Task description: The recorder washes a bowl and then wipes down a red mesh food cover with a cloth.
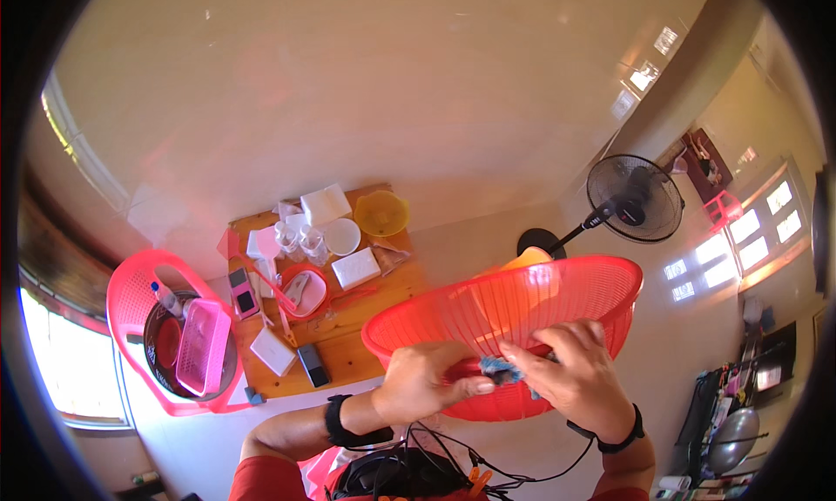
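A large red plastic mesh basket (418, 315) stands tilted in front of me, with its wide mouth facing up and away. My left hand (424, 383) grips its near rim, thumb on my side. Across from it, my right hand (568, 370) bends over the same rim. A bunched blue cloth (501, 368) lies on the rim between the hands, partly under my right fingers. Another bit of blue shows below those fingers. An orange plastic item (496, 298) shows inside or through the basket; its shape is partly hidden by the mesh.
At left, a wooden table (356, 318) carries a yellow basin (382, 213), white boxes, bottles and a phone (314, 365). A pink chair (130, 292) holds a dark tub and pink basket (204, 347). A pedestal fan (633, 198) stands beyond. Black cables (450, 435) hang at my waist.
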Action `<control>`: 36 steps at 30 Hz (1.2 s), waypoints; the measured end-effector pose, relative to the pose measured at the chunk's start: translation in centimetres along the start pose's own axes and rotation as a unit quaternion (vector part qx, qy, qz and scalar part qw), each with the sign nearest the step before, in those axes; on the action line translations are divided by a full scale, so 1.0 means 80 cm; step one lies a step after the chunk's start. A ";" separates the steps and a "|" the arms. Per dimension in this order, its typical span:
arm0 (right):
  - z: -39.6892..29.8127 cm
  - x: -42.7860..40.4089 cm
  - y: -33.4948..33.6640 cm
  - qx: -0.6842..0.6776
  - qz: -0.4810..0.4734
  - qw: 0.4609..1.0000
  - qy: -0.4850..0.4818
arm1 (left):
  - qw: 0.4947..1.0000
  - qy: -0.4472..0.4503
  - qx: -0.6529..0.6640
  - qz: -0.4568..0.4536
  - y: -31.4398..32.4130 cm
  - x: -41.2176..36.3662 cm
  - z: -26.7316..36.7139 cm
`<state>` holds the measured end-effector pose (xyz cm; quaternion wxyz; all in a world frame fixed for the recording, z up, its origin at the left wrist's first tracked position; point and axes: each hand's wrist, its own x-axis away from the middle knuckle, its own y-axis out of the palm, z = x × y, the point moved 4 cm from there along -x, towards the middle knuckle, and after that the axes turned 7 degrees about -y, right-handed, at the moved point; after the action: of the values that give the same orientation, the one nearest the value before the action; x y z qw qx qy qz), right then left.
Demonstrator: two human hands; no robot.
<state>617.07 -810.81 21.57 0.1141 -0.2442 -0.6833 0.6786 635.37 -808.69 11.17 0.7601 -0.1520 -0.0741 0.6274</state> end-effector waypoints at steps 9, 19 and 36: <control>0.067 0.108 -0.021 -0.053 0.134 0.970 0.196 | 0.970 -0.122 0.192 -0.088 0.041 -0.016 -0.050; 0.064 0.218 0.044 0.095 0.162 0.957 0.220 | 0.977 -0.120 0.146 -0.104 0.107 -0.033 -0.080; 0.049 0.319 0.100 -0.009 0.172 0.954 0.244 | 0.984 -0.062 0.108 -0.124 0.179 -0.019 -0.103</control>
<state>594.78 -802.05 9.05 0.1567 -0.5168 -0.5885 0.6017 624.23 -808.95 -1.16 0.8381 -0.0197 -0.0708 0.5406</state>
